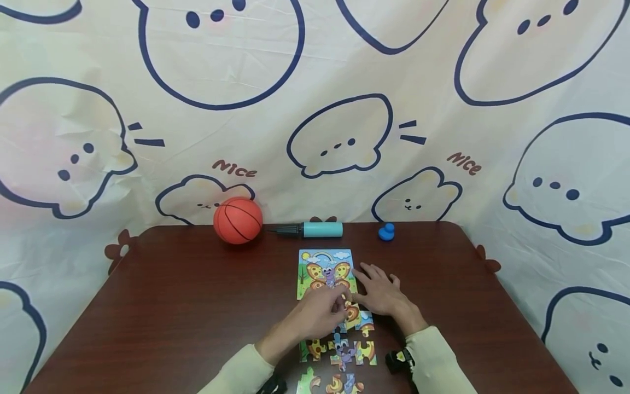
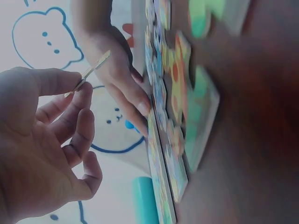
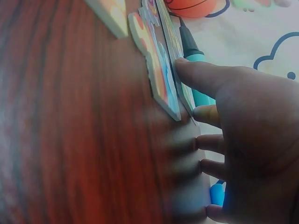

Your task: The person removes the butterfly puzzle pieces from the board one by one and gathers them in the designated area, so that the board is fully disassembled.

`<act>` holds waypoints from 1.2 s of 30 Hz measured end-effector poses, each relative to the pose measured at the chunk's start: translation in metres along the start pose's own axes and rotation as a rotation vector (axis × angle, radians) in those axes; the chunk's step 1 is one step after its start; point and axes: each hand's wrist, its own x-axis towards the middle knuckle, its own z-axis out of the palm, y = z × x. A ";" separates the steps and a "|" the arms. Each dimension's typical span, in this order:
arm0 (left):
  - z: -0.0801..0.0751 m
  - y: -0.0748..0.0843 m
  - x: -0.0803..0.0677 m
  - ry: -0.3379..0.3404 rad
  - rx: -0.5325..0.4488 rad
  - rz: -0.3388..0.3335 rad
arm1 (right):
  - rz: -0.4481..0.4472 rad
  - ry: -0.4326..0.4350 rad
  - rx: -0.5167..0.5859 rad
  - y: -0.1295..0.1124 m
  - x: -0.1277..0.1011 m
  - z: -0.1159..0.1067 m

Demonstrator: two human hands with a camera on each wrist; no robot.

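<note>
While most of the puzzle point(image 1: 339, 334) is loose, its assembly looks barely under way: a few pieces sit joined in a cluster below the picture card point(image 1: 325, 272), near the wrists, and more lie at the bottom edge of the head view, separate and not yet fitted. I judge that nearly all the joining is left.

One piece point(image 2: 88, 73) is lifted off the table point(image 1: 187, 306), pinched between the thumb and forefinger of the left hand point(image 1: 320, 314). In the left wrist view it shows edge-on as a thin sliver, its long axis slanting up and away from the palm toward the other hand. Which printed side faces up I cannot tell, and in the head view the fingers hide it. It hovers just over the top of the cluster, at the lower edge of the card.

Beside it the right hand point(image 1: 381, 293) lies flat with fingers straight and spread, holding nothing; its forefinger touches the right edge of the card, the palm pressing on the table.

The card is upright as the person sees it, long axis running away from them, a butterfly and rainbow on it. Beyond it, along the far edge, lie a ball point(image 1: 238, 220), a pump point(image 1: 315, 230) lying crosswise with its nozzle toward the ball, and a small blue duck point(image 1: 386, 232).
</note>
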 end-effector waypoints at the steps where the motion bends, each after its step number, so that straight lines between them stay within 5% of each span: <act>1: 0.001 0.002 -0.002 -0.009 0.003 0.007 | -0.002 -0.001 0.002 0.000 0.000 0.000; 18: 0.023 0.044 -0.024 -0.289 0.192 0.168 | -0.016 0.009 0.021 0.002 0.000 0.000; 36: 0.052 0.053 -0.025 -0.310 0.417 0.156 | -0.008 0.006 0.037 0.000 -0.001 0.000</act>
